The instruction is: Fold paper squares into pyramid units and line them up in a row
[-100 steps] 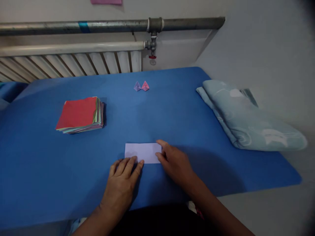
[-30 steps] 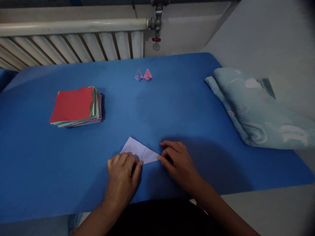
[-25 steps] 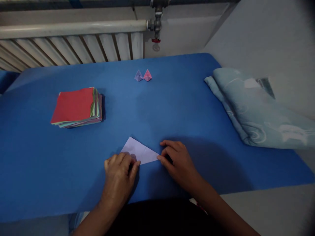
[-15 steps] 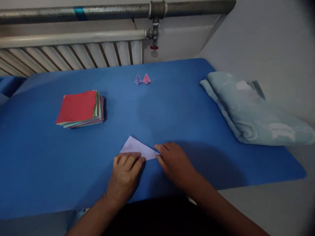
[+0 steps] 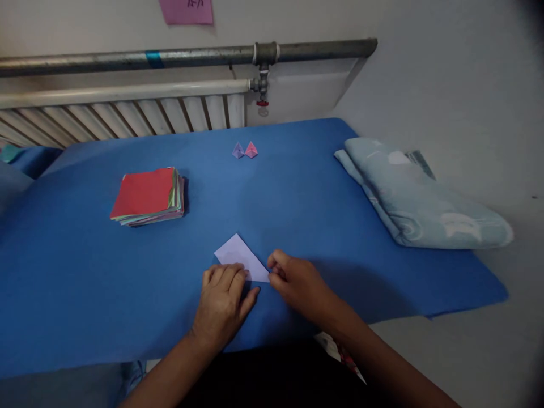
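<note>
2 hands [image 5: 223, 303] on lilac paper [image 5: 238, 250]

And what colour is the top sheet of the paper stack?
Red; the head view shows it best.

Lilac paper [image 5: 238, 250], blue surface [image 5: 289, 198], apparently teal, white-patterned cloth [image 5: 429, 201]

Worktop [image 5: 289, 204]: blue surface, far right corner rounded. Items on it, 5. Item 1, left side: paper stack [image 5: 144, 194], red sheet uppermost, edges uneven. Items 2 and 3, near the far edge: purple origami piece [image 5: 238, 150] and pink origami piece [image 5: 251, 149], side by side. Item 4, near side: folded lilac paper [image 5: 238, 249]. Item 5: folded blanket [image 5: 416, 198], pale blue-green, overlapping the right edge.
</note>
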`<state>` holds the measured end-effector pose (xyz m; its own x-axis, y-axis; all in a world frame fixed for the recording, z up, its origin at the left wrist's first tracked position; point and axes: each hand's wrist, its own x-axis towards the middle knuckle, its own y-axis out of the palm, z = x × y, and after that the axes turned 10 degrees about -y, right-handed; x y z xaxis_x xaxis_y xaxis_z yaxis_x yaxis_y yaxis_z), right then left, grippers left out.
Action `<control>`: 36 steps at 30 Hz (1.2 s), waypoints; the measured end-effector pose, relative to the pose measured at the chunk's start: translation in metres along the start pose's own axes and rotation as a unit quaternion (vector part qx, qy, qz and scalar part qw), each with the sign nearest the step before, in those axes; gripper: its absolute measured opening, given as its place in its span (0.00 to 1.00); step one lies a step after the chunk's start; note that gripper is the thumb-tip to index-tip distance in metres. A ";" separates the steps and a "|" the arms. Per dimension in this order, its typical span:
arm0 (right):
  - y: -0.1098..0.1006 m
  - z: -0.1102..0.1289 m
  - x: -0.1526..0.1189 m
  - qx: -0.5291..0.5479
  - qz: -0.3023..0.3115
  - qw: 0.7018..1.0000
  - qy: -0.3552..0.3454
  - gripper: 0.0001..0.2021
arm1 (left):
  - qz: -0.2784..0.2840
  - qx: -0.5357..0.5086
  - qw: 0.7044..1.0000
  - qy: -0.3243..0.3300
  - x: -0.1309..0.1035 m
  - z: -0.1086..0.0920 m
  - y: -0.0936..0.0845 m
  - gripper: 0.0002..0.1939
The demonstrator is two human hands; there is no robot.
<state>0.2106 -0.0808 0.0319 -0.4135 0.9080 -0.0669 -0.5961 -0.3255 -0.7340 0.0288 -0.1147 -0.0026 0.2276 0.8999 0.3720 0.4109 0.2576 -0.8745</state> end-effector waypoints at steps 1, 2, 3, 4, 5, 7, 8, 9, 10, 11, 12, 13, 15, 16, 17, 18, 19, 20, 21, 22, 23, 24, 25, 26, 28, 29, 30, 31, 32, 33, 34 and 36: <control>0.000 -0.001 0.000 0.030 -0.012 0.999 0.010 0.08 | 0.000 0.003 1.000 0.004 0.000 0.000 0.000 0.11; 0.000 -0.002 0.000 0.056 -0.022 0.998 0.017 0.08 | -0.001 0.006 1.000 0.007 0.000 0.000 0.001 0.11; 0.000 -0.004 0.000 0.079 -0.028 0.996 0.019 0.08 | -0.002 0.009 1.000 0.010 0.001 0.000 0.001 0.11; 0.000 -0.005 0.001 0.096 -0.032 0.995 0.018 0.08 | -0.005 0.013 1.000 0.011 0.001 0.000 0.002 0.10; 0.000 -0.006 0.001 0.107 -0.034 0.994 0.012 0.08 | -0.009 0.016 1.000 0.011 0.001 0.000 0.002 0.09; 0.000 -0.007 0.000 0.098 -0.038 0.994 -0.010 0.08 | -0.015 0.020 1.000 0.008 0.002 0.000 0.003 0.07; 0.000 -0.006 -0.001 0.078 -0.042 0.996 -0.022 0.08 | -0.018 0.020 1.000 0.006 0.002 0.000 0.004 0.07; 0.000 -0.005 -0.002 0.053 -0.044 0.997 -0.034 0.09 | -0.019 0.018 1.000 0.004 0.002 0.000 0.004 0.07; 0.001 -0.003 -0.003 0.030 -0.042 0.998 -0.045 0.10 | -0.020 0.016 1.000 0.004 0.001 0.000 0.005 0.07; 0.001 -0.001 -0.005 0.012 -0.036 0.998 -0.053 0.11 | -0.020 0.014 1.000 0.003 0.001 0.001 0.005 0.07; 0.002 0.001 -0.006 0.001 -0.026 0.998 -0.058 0.12 | -0.020 0.012 1.000 0.003 0.001 0.001 0.005 0.07; 0.003 0.002 -0.007 -0.003 -0.015 0.998 -0.059 0.13 | -0.019 0.010 1.000 0.003 0.001 0.001 0.004 0.07; 0.005 0.003 -0.008 0.002 -0.003 0.999 -0.051 0.14 | -0.015 0.005 1.000 0.003 0.001 0.001 0.003 0.08; 0.005 0.002 -0.007 0.010 -0.004 0.999 -0.042 0.14 | -0.011 0.001 1.000 0.003 0.001 0.001 0.002 0.08; 0.006 0.001 -0.006 0.023 -0.006 0.999 -0.032 0.14 | -0.006 -0.004 1.000 0.003 0.001 0.001 0.001 0.09; 0.006 0.000 -0.005 0.044 -0.010 0.999 -0.021 0.15 | -0.001 -0.008 1.000 0.004 0.001 0.001 0.000 0.11; 0.006 -0.001 -0.003 0.072 -0.013 0.997 -0.010 0.14 | 0.005 -0.012 1.000 0.004 0.001 0.001 -0.001 0.12; 0.006 -0.002 -0.001 0.103 -0.017 0.995 0.000 0.14 | 0.009 -0.014 1.000 0.005 0.001 0.001 -0.001 0.13; 0.006 -0.003 0.001 0.137 -0.020 0.990 0.011 0.13 | 0.010 -0.014 1.000 0.006 0.001 0.001 0.000 0.13; 0.005 -0.003 0.002 0.172 -0.022 0.985 0.022 0.12 | 0.009 -0.011 1.000 0.007 0.001 0.002 0.001 0.13; 0.004 -0.003 0.003 0.206 -0.022 0.978 0.032 0.11 | 0.004 -0.007 1.000 0.007 0.001 0.003 0.002 0.11; 0.003 -0.003 0.004 0.235 -0.021 0.971 0.040 0.10 | -0.003 -0.003 1.000 0.007 0.001 0.005 0.003 0.10; 0.001 -0.002 0.004 0.259 -0.020 0.965 0.043 0.08 | -0.012 0.001 1.000 0.007 0.001 0.006 0.004 0.08; 0.000 -0.002 0.004 0.274 -0.026 0.961 0.038 0.07 | -0.023 0.001 1.000 0.006 0.001 0.007 0.005 0.07; -0.005 -0.001 0.001 0.271 -0.062 0.960 -0.009 0.07 | -0.041 -0.012 0.999 0.002 0.002 0.009 0.003 0.07; -0.007 -0.001 0.000 0.252 -0.087 0.963 -0.050 0.09 | -0.048 -0.024 0.999 -0.001 0.002 0.010 0.000 0.06; -0.009 0.000 -0.001 0.224 -0.110 0.963 -0.098 0.10 | -0.051 -0.041 0.998 -0.004 0.003 0.009 -0.004 0.06; -0.011 0.001 -0.002 0.192 -0.121 0.963 -0.146 0.12 | -0.048 -0.062 0.997 -0.010 0.003 0.007 -0.010 0.05; -0.013 0.003 -0.003 0.165 -0.120 0.961 -0.187 0.14 | -0.042 -0.089 0.995 -0.017 0.004 0.005 -0.016 0.05; -0.015 0.005 -0.004 0.150 -0.109 0.959 -0.215 0.13 | -0.030 -0.121 0.992 -0.029 0.005 0.002 -0.022 0.04; -0.017 0.009 -0.004 0.149 -0.095 0.958 -0.227 0.11 | -0.009 -0.159 0.986 -0.050 0.006 -0.002 -0.028 0.03; -0.019 0.016 -0.001 0.185 -0.077 0.957 -0.211 0.06 | 0.047 -0.244 0.961 -0.124 0.007 -0.007 -0.039 0.03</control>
<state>0.2119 -0.0799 0.0568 -0.4950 0.7908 0.3600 -0.8435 -0.3379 -0.4176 0.0209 -0.1210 0.0367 0.0928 0.9827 0.1600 0.7778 0.0288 -0.6278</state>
